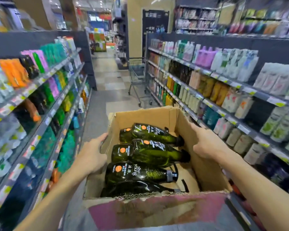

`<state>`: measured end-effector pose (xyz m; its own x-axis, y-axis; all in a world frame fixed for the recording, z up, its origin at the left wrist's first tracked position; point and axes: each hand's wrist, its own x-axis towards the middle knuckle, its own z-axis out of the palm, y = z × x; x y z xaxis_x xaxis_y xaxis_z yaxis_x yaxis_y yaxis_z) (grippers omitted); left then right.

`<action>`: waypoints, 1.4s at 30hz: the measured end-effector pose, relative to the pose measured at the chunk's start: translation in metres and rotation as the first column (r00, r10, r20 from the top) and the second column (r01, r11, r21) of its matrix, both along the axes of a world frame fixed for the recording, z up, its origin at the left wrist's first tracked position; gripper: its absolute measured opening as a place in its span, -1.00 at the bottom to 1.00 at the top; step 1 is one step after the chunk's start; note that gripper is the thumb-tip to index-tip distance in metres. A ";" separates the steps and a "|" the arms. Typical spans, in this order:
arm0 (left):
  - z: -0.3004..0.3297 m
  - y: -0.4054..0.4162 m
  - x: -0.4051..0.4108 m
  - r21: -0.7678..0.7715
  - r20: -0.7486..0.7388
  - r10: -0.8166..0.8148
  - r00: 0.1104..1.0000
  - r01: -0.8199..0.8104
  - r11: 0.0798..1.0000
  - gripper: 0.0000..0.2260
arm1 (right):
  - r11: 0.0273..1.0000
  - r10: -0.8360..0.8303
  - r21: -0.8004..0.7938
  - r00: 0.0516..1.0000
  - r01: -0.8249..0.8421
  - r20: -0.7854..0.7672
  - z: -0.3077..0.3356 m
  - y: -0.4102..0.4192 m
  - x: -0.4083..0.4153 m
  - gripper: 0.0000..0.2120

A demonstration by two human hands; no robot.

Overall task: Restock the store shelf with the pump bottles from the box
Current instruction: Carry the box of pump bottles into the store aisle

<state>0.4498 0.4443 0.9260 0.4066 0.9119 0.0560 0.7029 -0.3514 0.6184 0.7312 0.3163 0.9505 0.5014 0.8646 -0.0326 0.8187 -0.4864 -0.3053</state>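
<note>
An open brown corrugated cardboard box (205, 157) with a torn near edge is held up in a store aisle between two bare forearms stretched forward from the bottom corners of the view. The left hand (92, 154) is pressed flat against the box's left wall, fingers laid forward along the cardboard, its grip closed on the wall. The right hand (205, 144) is set against the right wall, thumb hooked over the rim toward the inside, its grip likewise closed on the box. Inside, several dark green glossy pump bottles (140, 172) with orange round stickers and white lettering are laid on their sides, stacked, black pump heads pointed right. Stocked grey metal store shelves (207, 100) are seen on both sides, blurred, and a wire shopping cart (137, 80) is parked farther down the aisle.
</note>
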 end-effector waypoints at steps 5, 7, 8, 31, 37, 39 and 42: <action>0.003 0.105 0.068 -0.048 -0.047 -0.034 0.998 0.031 0.998 -0.37 | 0.999 -0.038 -0.032 0.999 0.037 -0.008 -0.011 0.099 0.066 -0.15; 0.003 0.148 0.100 -0.066 -0.041 -0.048 0.998 0.045 0.997 -0.36 | 0.999 -0.022 -0.043 0.999 0.021 -0.026 -0.015 0.142 0.098 -0.14; 0.002 0.170 0.117 -0.071 -0.035 -0.047 0.998 0.045 0.996 -0.39 | 0.999 -0.021 -0.042 0.999 0.019 -0.036 -0.017 0.164 0.116 -0.15; -0.022 0.762 0.501 0.025 0.025 -0.024 0.999 0.024 0.999 -0.41 | 0.995 0.093 0.029 0.993 -0.091 -0.078 -0.044 0.774 0.530 -0.14; -0.024 0.934 0.578 -0.027 0.021 -0.002 1.000 0.003 1.000 -0.34 | 0.995 0.091 0.034 0.993 -0.089 -0.072 -0.047 0.937 0.605 -0.08; -0.027 0.991 0.601 -0.018 -0.010 0.010 1.000 -0.010 1.000 -0.31 | 0.996 0.078 0.039 0.992 -0.075 -0.099 -0.045 0.988 0.626 -0.08; -0.034 1.073 0.635 0.013 -0.036 0.023 0.999 -0.022 1.000 -0.29 | 0.997 0.068 0.050 0.989 -0.062 -0.128 -0.049 1.066 0.664 -0.09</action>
<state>1.0853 1.5173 0.8916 0.3877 0.9202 0.0530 0.7323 -0.3425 0.5886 1.3955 1.3819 0.9020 0.4383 0.8972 -0.0532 0.8003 -0.4166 -0.4312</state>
